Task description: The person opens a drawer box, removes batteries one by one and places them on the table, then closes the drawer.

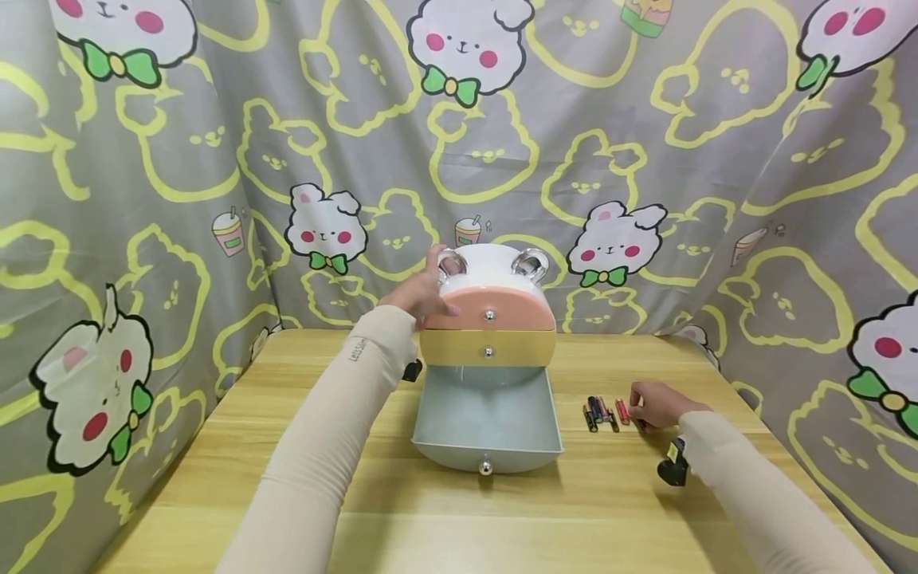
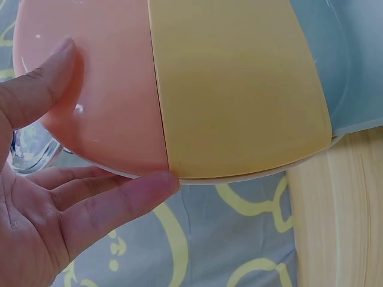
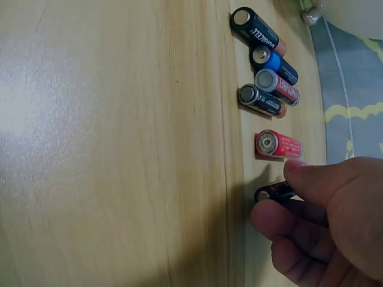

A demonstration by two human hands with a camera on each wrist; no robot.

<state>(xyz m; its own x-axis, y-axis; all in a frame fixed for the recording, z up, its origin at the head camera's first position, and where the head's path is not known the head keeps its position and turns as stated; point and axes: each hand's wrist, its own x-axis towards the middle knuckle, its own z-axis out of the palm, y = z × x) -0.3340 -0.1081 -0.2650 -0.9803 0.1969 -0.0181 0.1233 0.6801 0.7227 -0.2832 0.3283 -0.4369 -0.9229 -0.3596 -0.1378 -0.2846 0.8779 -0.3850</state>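
Observation:
A small drawer cabinet (image 1: 488,348) with a white top stands mid-table. Its pink top drawer (image 1: 495,309) and yellow middle drawer (image 1: 459,348) are closed. The pale blue-grey bottom drawer (image 1: 488,414) is pulled out, its visible inside bare. My left hand (image 1: 423,293) holds the cabinet's upper left side; the thumb (image 2: 57,72) lies on the pink front, the other fingers along the side. On the table to the right, my right hand (image 1: 660,404) pinches a black battery (image 3: 274,192) between thumb and index finger. A red battery (image 3: 281,144) lies beside it.
Several more batteries (image 1: 598,413) lie in a row between the cabinet and my right hand. Two clear ear-shaped pieces (image 1: 531,264) stick up from the cabinet's top. Patterned cloth (image 1: 387,159) hangs behind and beside the wooden table (image 1: 574,510).

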